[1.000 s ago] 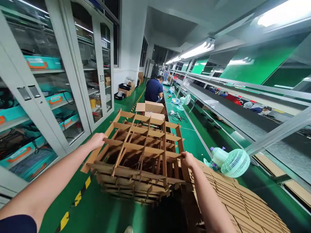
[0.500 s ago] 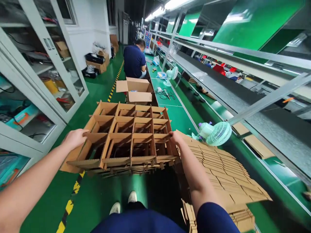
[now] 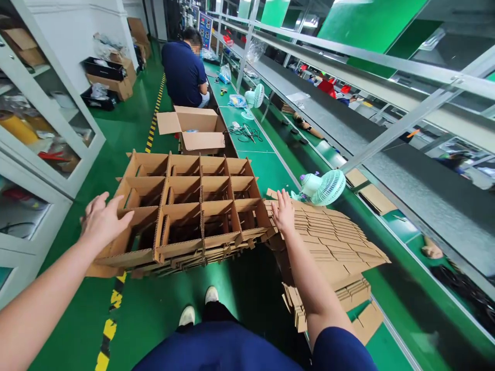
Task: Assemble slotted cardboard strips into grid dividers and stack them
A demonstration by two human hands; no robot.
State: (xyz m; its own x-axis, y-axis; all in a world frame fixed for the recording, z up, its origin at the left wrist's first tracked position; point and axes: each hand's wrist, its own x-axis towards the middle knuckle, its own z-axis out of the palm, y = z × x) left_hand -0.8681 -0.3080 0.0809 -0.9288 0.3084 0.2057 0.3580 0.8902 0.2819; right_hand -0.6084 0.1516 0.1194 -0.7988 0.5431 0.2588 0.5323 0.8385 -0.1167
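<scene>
The lone head view looked forward and down from standing height, with the cardboard grid near and the counter receding ahead.

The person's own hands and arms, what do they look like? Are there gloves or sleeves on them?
The bare human left hand and bare human right hand wear no gloves, and I see no watch or bracelet. A short, dark navy-blue cloth sleeve covers the upper right arm. The left sleeve, if there is one, is out of the picture.
</scene>
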